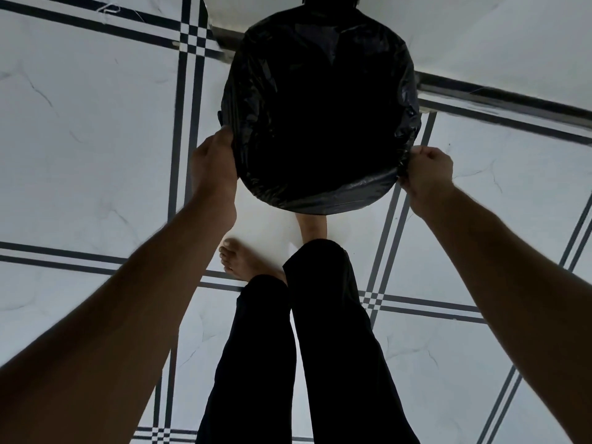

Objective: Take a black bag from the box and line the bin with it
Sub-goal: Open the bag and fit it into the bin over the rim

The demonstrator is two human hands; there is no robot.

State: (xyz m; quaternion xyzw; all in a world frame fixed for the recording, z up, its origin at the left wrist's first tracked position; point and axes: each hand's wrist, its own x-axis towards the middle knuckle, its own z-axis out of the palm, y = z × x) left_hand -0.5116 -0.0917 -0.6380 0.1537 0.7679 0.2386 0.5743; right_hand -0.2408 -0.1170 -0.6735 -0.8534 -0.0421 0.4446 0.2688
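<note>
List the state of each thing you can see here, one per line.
Black bag: open, spread over the bin's mouth, edge folded outward.
Bin: hidden under the bag.
Left hand: gripping the bag's edge on its side.
Right hand: pinching the bag's edge on its side.
Floor: tiled, with dark lines.

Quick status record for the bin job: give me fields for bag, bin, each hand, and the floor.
bag: black bag spread open over the round bin mouth, near edge folded outward
bin: body hidden under the bag
left hand: left hand grips the bag's left edge
right hand: right hand pinches the bag's right edge
floor: white tiled floor with dark lines
</note>
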